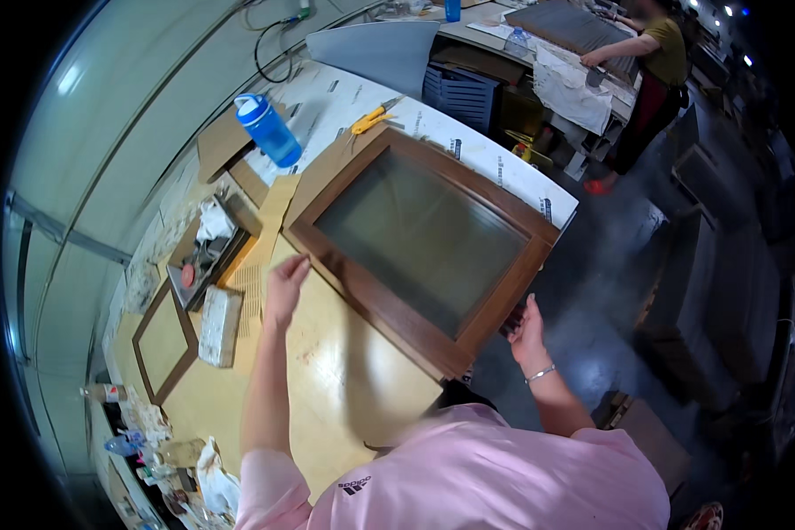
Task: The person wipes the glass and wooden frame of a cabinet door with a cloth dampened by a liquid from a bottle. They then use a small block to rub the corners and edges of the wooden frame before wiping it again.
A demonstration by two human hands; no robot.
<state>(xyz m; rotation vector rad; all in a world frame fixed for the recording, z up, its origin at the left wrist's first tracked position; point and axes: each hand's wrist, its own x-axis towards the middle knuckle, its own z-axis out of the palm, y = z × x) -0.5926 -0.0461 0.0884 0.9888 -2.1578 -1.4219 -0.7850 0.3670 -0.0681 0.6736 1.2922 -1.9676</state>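
Observation:
A brown wooden-framed cabinet door with a greyish glass pane lies at an angle across the table in front of me. My left hand is at its near left side with the fingers closed together. Whatever is between those fingertips, if anything, is too small to tell. Beside the door's right edge, my right hand has its fingers stretched out, the palm toward the frame. Some of its fingers are hidden near the edge, and I cannot tell whether they touch the wood.
Beyond the door are yellow-handled pliers and a blue water bottle. To the left stand a tray of small items, a whitish block and a thin brown frame. Another person works at a far table.

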